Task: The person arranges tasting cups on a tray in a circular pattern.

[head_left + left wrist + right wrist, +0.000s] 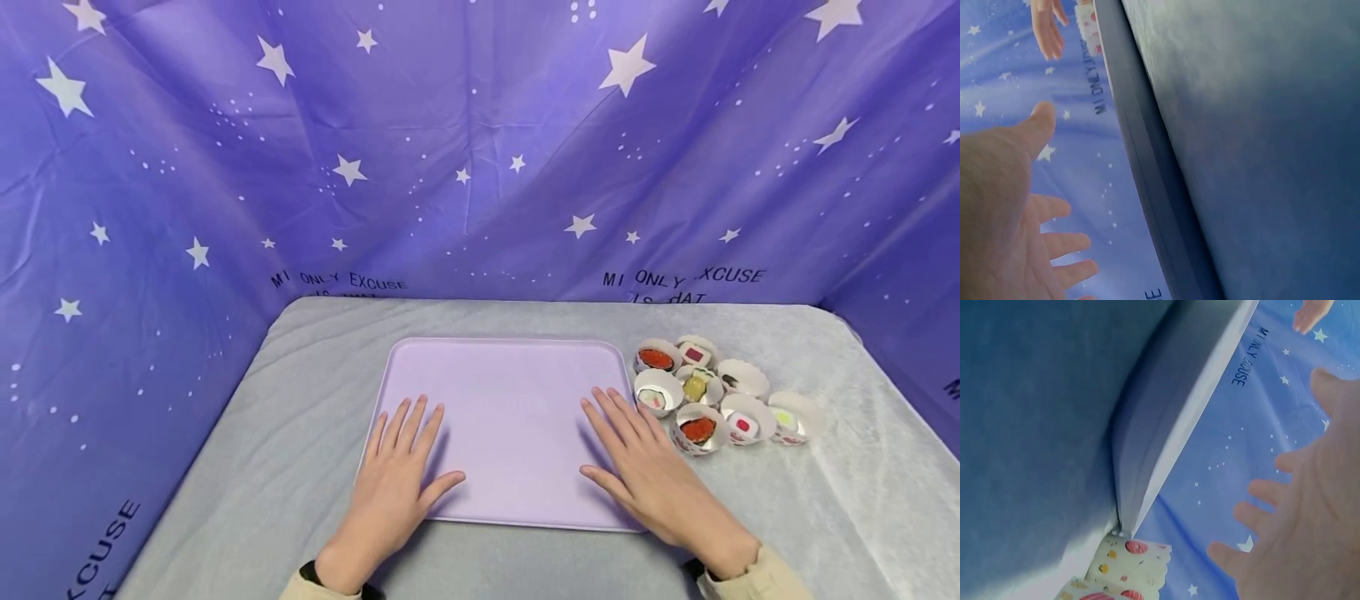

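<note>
A lavender rectangular tray [517,408] lies flat on the grey cloth, bearing nothing. My left hand [393,479] hovers palm down over its left side, fingers spread and holding nothing; the left wrist view shows that palm [997,212] above the tray's rim [1141,162]. Over the right side is my right hand [648,471], likewise spread, with bare fingers. Just beyond it stand several paper cups with sushi pieces, among them a cup with red roe-topped sushi [699,429] and one with a yellow-topped piece [696,387]. In the right wrist view a patterned cup [1132,562] sits by the tray's corner.
A grey cloth [300,400] covers the table. Purple curtains [465,150] with white stars hang behind and at both sides. The cups cluster close together at the tray's right edge, the outermost cup [795,417] farther right.
</note>
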`<state>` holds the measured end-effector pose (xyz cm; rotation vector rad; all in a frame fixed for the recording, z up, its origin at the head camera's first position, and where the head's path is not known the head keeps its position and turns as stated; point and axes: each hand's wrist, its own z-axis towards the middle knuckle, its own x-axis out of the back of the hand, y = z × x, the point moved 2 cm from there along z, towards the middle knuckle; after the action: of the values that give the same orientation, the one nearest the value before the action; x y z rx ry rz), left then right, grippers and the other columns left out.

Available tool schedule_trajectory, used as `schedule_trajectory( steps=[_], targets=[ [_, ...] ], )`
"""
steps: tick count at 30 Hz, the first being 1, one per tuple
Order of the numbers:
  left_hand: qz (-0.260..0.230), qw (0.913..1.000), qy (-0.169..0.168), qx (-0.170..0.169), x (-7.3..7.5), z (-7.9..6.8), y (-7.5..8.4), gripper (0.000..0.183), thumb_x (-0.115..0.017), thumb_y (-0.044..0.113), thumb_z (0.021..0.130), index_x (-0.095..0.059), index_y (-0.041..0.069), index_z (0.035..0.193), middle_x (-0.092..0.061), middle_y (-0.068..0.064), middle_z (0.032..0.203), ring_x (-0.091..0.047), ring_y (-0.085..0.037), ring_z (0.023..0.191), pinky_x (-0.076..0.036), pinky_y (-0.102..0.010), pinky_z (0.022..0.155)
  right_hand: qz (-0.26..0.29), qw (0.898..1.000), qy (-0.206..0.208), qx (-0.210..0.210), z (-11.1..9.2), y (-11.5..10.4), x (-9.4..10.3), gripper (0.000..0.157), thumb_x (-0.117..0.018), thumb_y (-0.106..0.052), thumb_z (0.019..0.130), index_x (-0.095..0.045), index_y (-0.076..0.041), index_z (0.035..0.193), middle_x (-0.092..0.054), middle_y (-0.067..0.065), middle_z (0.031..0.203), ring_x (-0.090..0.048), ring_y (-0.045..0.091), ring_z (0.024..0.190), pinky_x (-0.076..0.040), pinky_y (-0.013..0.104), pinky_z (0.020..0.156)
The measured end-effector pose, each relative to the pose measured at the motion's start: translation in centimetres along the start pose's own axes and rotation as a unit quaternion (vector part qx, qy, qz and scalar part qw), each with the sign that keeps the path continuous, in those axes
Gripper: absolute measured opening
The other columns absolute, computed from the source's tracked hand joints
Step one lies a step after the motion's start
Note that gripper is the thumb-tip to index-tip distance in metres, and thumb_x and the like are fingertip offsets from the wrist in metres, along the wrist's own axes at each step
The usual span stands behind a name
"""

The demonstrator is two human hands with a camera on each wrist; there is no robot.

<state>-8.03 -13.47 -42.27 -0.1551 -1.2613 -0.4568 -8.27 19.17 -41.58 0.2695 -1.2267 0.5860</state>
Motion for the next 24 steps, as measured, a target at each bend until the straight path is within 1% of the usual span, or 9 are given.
schedule_trajectory(
  steps=[3,6,8,13,16,20,24],
  targets=[
    [-0.015,0.9998,-0.003,0.016,0.1,-0.4,-0.6,0.084,-0.062,0.059,0.090,-0.037,0.011,0.154,-0.035,-0.016,0.158,-0.027,-0.036,0.148,-0.019,-0.057,0.120,-0.002,1.000,-0.005,-0.002,-0.1,0.2,0.2,0.074,-0.052,-0.046,0.100,-0.022,-0.011,0.159,-0.019,0.011,0.165,-0.023,0.034,0.150,0.006,0.039,0.125],
    [-0.028,0.9992,0.002,0.027,0.2,-0.6,-1.3,0.085,-0.063,0.058,0.089,-0.037,0.009,0.153,-0.035,-0.017,0.158,-0.028,-0.037,0.147,-0.020,-0.057,0.119,-0.002,1.000,-0.005,0.001,-0.1,0.5,0.5,0.074,-0.053,-0.045,0.100,-0.023,-0.010,0.158,-0.022,0.012,0.164,-0.019,0.030,0.151,0.005,0.039,0.126],
    [-0.037,0.9988,0.008,0.032,0.3,-0.8,-1.8,0.085,-0.064,0.057,0.089,-0.037,0.008,0.153,-0.035,-0.018,0.158,-0.029,-0.037,0.147,-0.020,-0.058,0.119,0.003,1.000,-0.013,-0.006,-0.2,0.8,0.8,0.075,-0.054,-0.044,0.099,-0.022,-0.011,0.159,-0.021,0.012,0.164,-0.017,0.028,0.152,0.005,0.037,0.126],
    [-0.054,0.9973,0.036,0.036,0.9,-1.4,-3.1,0.086,-0.070,0.053,0.086,-0.040,0.006,0.151,-0.039,-0.020,0.155,-0.035,-0.039,0.143,-0.022,-0.057,0.118,0.022,0.999,-0.039,-0.029,-0.3,1.8,1.8,0.077,-0.056,-0.042,0.099,-0.019,-0.012,0.160,-0.020,0.012,0.165,-0.017,0.031,0.152,0.007,0.032,0.125],
    [-0.057,0.9965,0.044,0.041,1.1,-1.8,-3.9,0.088,-0.073,0.053,0.084,-0.040,0.006,0.151,-0.041,-0.021,0.153,-0.037,-0.039,0.141,-0.021,-0.055,0.118,0.030,0.998,-0.042,-0.037,-0.5,2.5,2.4,0.077,-0.057,-0.041,0.099,-0.019,-0.013,0.160,-0.022,0.014,0.164,-0.020,0.033,0.150,0.004,0.036,0.126],
    [-0.066,0.9961,0.029,0.051,1.1,-2.4,-4.8,0.091,-0.071,0.056,0.084,-0.037,0.007,0.153,-0.041,-0.021,0.153,-0.035,-0.039,0.142,-0.020,-0.054,0.119,0.032,0.998,-0.036,-0.041,-0.8,3.3,3.1,0.078,-0.059,-0.040,0.098,-0.018,-0.015,0.160,-0.023,0.014,0.163,-0.022,0.036,0.149,-0.001,0.040,0.126],
    [-0.079,0.9953,0.014,0.054,0.8,-2.8,-5.7,0.094,-0.071,0.058,0.083,-0.034,0.009,0.155,-0.039,-0.019,0.154,-0.033,-0.038,0.144,-0.022,-0.056,0.117,0.044,0.998,-0.027,-0.040,-1.1,4.3,3.8,0.080,-0.062,-0.037,0.097,-0.018,-0.016,0.160,-0.021,0.015,0.163,-0.023,0.038,0.148,0.001,0.036,0.126]
  ],
)
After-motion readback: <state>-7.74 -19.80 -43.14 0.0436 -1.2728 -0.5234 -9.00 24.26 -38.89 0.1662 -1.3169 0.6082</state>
